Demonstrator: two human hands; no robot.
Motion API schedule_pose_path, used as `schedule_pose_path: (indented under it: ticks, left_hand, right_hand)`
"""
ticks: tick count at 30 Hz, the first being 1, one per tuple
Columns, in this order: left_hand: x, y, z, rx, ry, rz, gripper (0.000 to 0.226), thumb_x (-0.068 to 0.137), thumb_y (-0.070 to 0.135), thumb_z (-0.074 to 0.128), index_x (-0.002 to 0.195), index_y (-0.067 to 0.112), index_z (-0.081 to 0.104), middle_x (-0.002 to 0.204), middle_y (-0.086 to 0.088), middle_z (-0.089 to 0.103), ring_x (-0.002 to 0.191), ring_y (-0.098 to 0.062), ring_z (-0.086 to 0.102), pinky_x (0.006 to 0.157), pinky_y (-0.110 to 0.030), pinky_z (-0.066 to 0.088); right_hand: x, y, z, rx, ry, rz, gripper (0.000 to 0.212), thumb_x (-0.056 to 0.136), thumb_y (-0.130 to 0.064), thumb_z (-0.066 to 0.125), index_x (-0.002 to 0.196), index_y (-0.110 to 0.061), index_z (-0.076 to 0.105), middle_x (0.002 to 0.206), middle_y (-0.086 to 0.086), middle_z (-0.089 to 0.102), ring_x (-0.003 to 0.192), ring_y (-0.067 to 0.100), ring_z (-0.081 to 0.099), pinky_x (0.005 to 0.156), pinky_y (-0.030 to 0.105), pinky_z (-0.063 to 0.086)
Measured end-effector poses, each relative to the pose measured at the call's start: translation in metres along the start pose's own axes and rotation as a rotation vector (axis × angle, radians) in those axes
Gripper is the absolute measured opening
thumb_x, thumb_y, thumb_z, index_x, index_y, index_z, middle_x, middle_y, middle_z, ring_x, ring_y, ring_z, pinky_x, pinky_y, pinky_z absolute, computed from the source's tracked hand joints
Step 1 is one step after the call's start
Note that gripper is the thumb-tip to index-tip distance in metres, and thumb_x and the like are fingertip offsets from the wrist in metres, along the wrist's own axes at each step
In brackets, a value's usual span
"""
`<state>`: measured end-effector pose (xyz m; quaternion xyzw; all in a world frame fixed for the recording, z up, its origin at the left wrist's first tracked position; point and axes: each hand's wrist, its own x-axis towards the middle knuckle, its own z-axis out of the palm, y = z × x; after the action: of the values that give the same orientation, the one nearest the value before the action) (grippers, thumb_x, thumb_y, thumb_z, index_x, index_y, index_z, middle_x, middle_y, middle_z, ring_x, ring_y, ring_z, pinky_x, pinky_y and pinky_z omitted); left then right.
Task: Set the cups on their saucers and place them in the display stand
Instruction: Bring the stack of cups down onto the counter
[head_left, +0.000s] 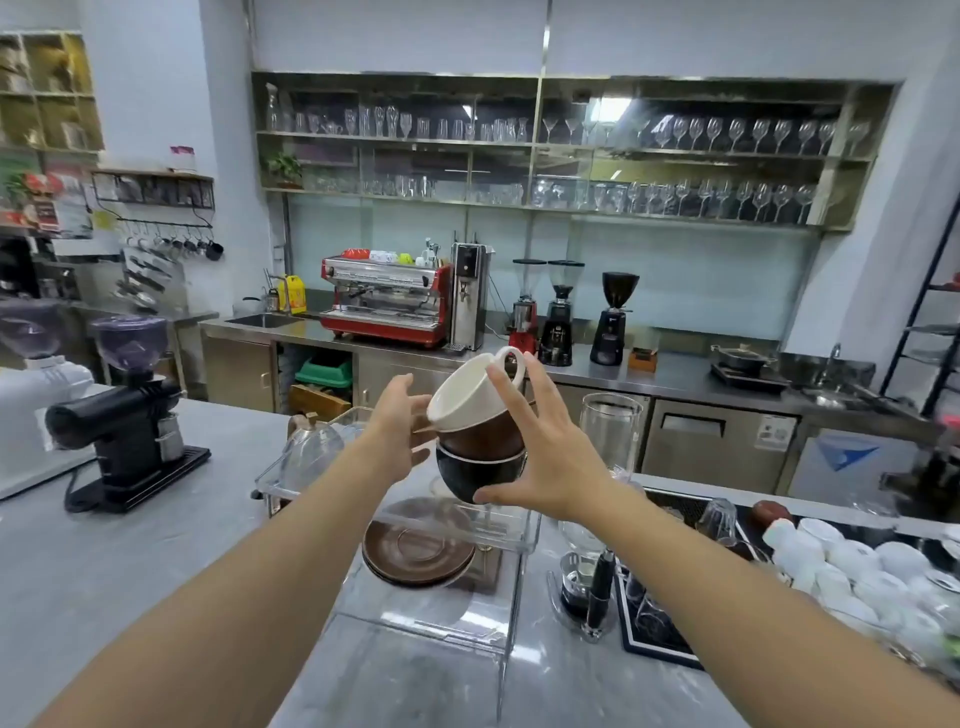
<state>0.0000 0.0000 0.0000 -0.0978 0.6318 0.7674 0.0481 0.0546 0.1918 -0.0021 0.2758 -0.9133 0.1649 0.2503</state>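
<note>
Right grip (550, 457) holding stacked cups (480, 434), left grip (400, 431) wide alongside, saucers (415, 551) in clear stand (441, 623)

The right hand (550, 462) pinches a stack of 3 cups (475, 415), thumb under the black cup (472, 475) and fingers at the tilted white cup (465, 389), with a brown cup (485, 439) between. The left hand (397, 431) touches the stack's left side. Below, stacked brown saucers (415, 551) lie on the clear display stand (441, 618).
</note>
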Motion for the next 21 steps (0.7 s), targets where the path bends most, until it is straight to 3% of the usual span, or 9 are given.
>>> schedule_pose_path:
  ticks: [4,6,10,14,21]
  left_hand:
    - [0.006,-0.002,0.001,-0.125,-0.029,-0.07,0.065,0.099,0.055,0.029,0.123,0.007,0.066,0.1,-0.013,0.065,0.088,-0.025,0.057,0.077,-0.037,0.047]
    - [0.007,-0.003,0.004,-0.151,-0.087,-0.1,0.068,0.098,0.058,0.027,0.127,0.008,0.064,0.11,-0.016,0.069,0.094,-0.028,0.061,0.081,-0.036,0.048]
    - [0.004,-0.001,0.009,-0.174,-0.141,-0.15,0.076,0.096,0.064,0.027,0.127,0.008,0.067,0.126,-0.02,0.07,0.118,-0.034,0.063,0.108,-0.041,0.045]
    - [0.001,0.0,0.013,-0.219,-0.169,-0.189,0.077,0.093,0.067,0.032,0.115,0.004,0.071,0.095,-0.023,0.078,0.098,-0.035,0.068,0.083,-0.041,0.054]
    - [-0.006,-0.002,0.018,-0.228,-0.203,-0.181,0.06,0.096,0.056,0.039,0.103,0.005,0.07,0.092,-0.019,0.073,0.086,-0.032,0.067,0.077,-0.039,0.053]
  right_hand:
    - [0.002,0.004,0.009,-0.109,0.056,-0.061,0.126,0.058,-0.062,0.081,0.155,-0.04,0.002,0.165,0.006,-0.011,0.15,0.033,0.006,0.1,0.054,0.048]
    - [0.004,0.007,0.015,-0.153,0.069,-0.084,0.125,0.058,-0.065,0.078,0.155,-0.039,0.003,0.165,0.007,-0.01,0.149,0.036,0.008,0.099,0.056,0.049]
    - [0.006,0.01,0.019,-0.202,0.073,-0.111,0.125,0.059,-0.066,0.077,0.154,-0.041,-0.001,0.163,0.008,-0.005,0.146,0.038,0.015,0.094,0.057,0.052]
    - [0.008,0.011,0.026,-0.243,0.035,-0.126,0.13,0.056,-0.063,0.081,0.152,-0.042,-0.003,0.16,0.01,0.001,0.138,0.039,0.021,0.09,0.054,0.054]
    - [0.009,0.01,0.03,-0.248,0.066,-0.112,0.123,0.058,-0.062,0.081,0.153,-0.042,0.004,0.158,0.01,0.006,0.132,0.038,0.028,0.081,0.05,0.056]
